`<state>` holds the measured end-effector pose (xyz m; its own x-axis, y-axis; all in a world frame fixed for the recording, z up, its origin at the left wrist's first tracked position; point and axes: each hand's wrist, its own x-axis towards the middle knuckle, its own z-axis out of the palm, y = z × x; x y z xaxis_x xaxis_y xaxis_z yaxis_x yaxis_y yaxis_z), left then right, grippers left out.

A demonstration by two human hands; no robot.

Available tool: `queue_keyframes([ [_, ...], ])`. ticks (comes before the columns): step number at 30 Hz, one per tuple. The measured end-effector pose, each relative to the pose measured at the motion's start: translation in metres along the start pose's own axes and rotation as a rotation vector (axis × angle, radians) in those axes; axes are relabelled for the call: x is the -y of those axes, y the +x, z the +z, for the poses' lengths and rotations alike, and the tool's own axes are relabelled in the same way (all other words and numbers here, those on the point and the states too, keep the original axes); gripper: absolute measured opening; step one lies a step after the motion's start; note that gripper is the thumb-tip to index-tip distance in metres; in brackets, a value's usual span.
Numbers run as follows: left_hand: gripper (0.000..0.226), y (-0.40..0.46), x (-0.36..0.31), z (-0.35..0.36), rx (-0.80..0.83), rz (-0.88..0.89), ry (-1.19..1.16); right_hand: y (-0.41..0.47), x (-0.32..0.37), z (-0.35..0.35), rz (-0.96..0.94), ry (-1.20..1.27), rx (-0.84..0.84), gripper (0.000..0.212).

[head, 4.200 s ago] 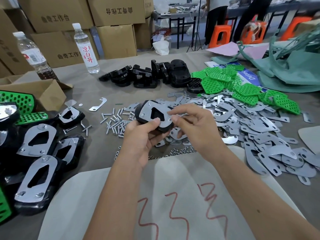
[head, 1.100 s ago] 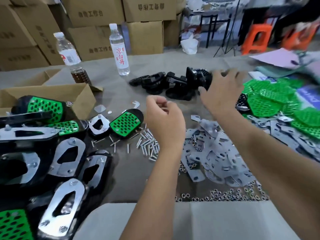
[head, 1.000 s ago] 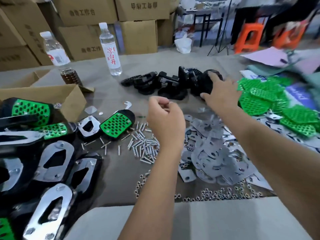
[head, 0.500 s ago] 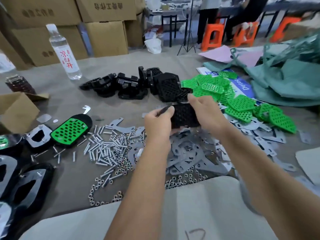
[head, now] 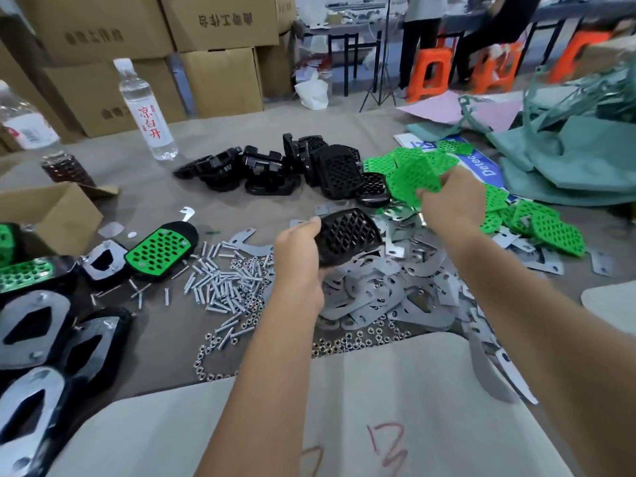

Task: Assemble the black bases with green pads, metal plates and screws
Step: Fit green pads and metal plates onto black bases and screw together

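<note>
My left hand (head: 298, 256) grips a black perforated base (head: 347, 235) above the heap of metal plates (head: 385, 290). My right hand (head: 451, 197) holds a green perforated pad (head: 414, 177) lifted off the green pad pile (head: 537, 225) to the right. Loose screws (head: 223, 277) and nuts (head: 347, 344) lie in front of my left hand. More black bases (head: 275, 170) sit in a row farther back. A finished base with a green pad (head: 160, 251) lies at the left.
Finished assemblies (head: 34, 325) crowd the left edge beside an open cardboard box (head: 51, 215). Two water bottles (head: 146, 108) stand at the back left before stacked cartons. Teal fabric (head: 568, 160) lies at the right. A white sheet (head: 309, 425) covers the near table.
My right hand let go of the black base and moved right to the green pile, where it picked up a pad. My left hand kept the base.
</note>
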<state>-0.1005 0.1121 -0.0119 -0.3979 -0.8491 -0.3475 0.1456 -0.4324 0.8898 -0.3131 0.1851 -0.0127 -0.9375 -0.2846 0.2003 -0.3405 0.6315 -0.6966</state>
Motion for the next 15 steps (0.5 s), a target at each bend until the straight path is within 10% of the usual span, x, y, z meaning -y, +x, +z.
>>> queue_keyframes([
  [3,0.018,-0.012,-0.004,-0.029,0.015,0.017,-0.04,-0.035,0.005,-0.011,-0.029,0.267,-0.047,0.023],
  [7,0.019,-0.027,-0.005,-0.07,0.038,0.07,-0.051,-0.109,0.029,-0.015,0.113,1.195,0.413,0.012],
  [15,0.026,-0.048,-0.004,-0.121,-0.016,0.159,-0.107,-0.195,0.034,0.012,-0.078,1.233,0.726,0.016],
])
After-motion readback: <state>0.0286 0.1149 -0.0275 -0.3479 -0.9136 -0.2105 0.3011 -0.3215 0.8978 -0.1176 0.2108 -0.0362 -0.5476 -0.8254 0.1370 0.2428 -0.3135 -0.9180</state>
